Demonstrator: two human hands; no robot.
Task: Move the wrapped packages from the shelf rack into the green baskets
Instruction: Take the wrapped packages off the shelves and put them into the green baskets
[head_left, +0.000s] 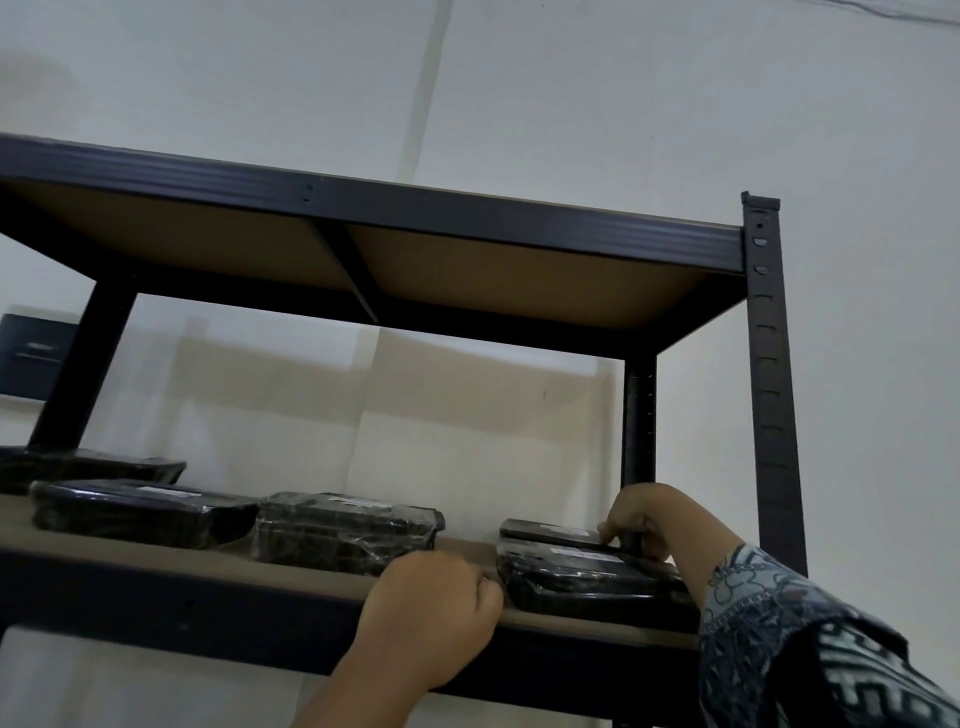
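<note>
Because the shelf board (291, 566) sits high, I reach up with both arms. At nine o'clock lies the left package (140, 512), and beside it the middle package (348, 530), both flat and untouched. My left hand (431, 608) is curled at the board's front edge. The near package (587, 577) is at its three o'clock, but I cannot tell whether I grip it. My right hand (639, 519) pinches the right end of the rear package (556, 535), probably to lift it. No green basket shows.
</note>
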